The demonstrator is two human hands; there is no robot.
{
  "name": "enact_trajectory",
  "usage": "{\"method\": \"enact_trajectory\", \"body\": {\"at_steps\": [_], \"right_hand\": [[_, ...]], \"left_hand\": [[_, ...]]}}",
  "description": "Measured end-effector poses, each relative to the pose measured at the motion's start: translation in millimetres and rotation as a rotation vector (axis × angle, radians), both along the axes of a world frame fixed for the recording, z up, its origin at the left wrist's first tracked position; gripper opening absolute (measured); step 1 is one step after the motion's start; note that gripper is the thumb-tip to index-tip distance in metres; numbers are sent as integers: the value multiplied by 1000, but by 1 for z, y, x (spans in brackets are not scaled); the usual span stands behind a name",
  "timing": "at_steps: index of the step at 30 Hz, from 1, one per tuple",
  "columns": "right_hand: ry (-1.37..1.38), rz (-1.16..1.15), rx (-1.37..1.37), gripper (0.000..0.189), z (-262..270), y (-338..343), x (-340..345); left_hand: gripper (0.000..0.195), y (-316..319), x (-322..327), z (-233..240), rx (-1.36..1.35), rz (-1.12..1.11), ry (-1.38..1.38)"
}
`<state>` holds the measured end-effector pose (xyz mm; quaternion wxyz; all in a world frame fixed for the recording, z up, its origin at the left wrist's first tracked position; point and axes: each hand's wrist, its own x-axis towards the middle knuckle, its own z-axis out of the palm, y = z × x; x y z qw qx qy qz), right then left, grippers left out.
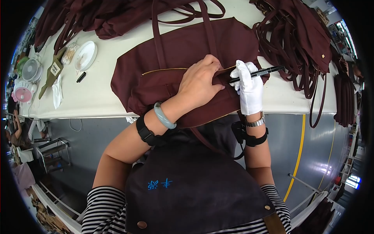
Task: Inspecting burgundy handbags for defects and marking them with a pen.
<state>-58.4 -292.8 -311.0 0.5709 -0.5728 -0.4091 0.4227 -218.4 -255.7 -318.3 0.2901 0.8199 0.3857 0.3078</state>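
Observation:
A maroon fabric tote bag lies before me with its top unzipped. Its gold zipper teeth run along both edges of the mouth, and the near edge hangs past the table's front. My bare left hand grips the bag at the far edge of the opening, fingers curled and thumb towards the inside. Close to its right, my right hand wears a white glove and holds a slim black pen. One end of the pen points at the bag's opening. The fingertips of my left hand are partly hidden by the fabric.
Maroon bags with straps are heaped at the table's back left and right. At left are a white plate, a bag of cotton swabs, a black cap, a white glove, an olive strip and small fans.

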Motion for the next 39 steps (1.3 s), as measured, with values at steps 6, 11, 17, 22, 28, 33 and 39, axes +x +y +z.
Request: {"method": "enact_trajectory", "body": {"at_steps": [6, 11, 17, 22, 28, 33, 39], "right_hand": [[5, 7, 18, 23, -1, 0, 0], [-5, 4, 4, 23, -1, 0, -1], [-1, 6, -13, 23, -1, 0, -2], [31, 5, 13, 22, -2, 0, -1], [6, 1, 45, 23, -4, -1, 1], [124, -77, 106, 25, -12, -10, 4], [-720, 164, 627, 17, -21, -11, 11]], "left_hand": [[39, 0, 0, -1, 5, 3, 9], [40, -1, 0, -2, 17, 13, 13], [40, 0, 0, -2, 9, 14, 12], [40, 0, 0, -1, 4, 11, 15], [40, -1, 0, -1, 9, 14, 15], [39, 0, 1, -1, -17, 22, 14], [38, 1, 0, -1, -27, 25, -6]]}}
